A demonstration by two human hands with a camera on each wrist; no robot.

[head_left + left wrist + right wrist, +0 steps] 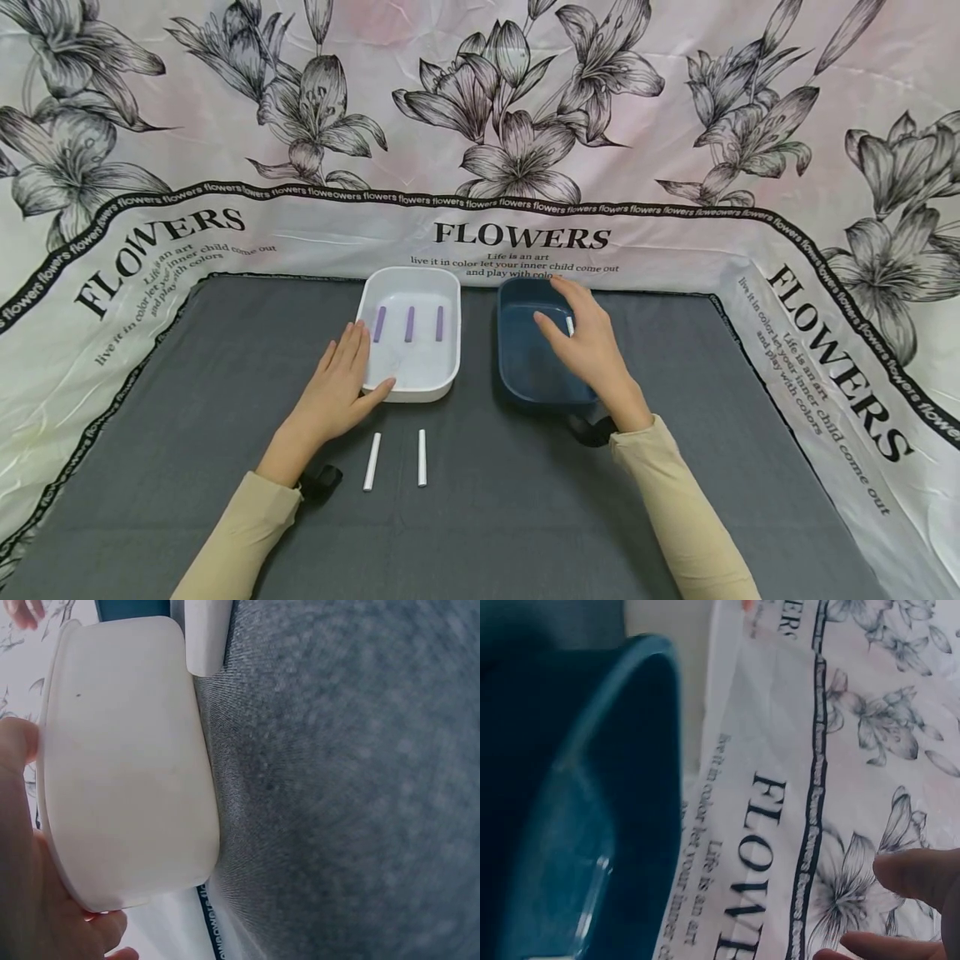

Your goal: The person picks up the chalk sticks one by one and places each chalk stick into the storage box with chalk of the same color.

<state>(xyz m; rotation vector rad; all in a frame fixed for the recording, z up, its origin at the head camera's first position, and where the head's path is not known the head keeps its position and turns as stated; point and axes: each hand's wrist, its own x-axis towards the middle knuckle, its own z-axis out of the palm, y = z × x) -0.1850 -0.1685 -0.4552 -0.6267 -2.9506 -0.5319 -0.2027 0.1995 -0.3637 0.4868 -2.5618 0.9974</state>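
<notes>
My left hand [336, 385] rests against the left side of the white container [414, 371], its fingers extended along the wall and the thumb at the front rim. Three purple chalk sticks [409, 324] stand out in a row inside that container. Over the dark blue container [525, 362], my right hand [592, 346] hovers with thumb and fingers spread apart, holding nothing. One white chalk stick [570, 326] shows inside the blue container, partly hidden by this hand. The left wrist view has the white container's outer wall [131, 757] close up, with the thumb on its rim.
Two white chalk sticks, a left one [372, 462] and a right one [422, 458], lie on the grey cloth [487, 517] in front of the white container. Behind both containers runs a floral printed cloth [645, 167] with lettering.
</notes>
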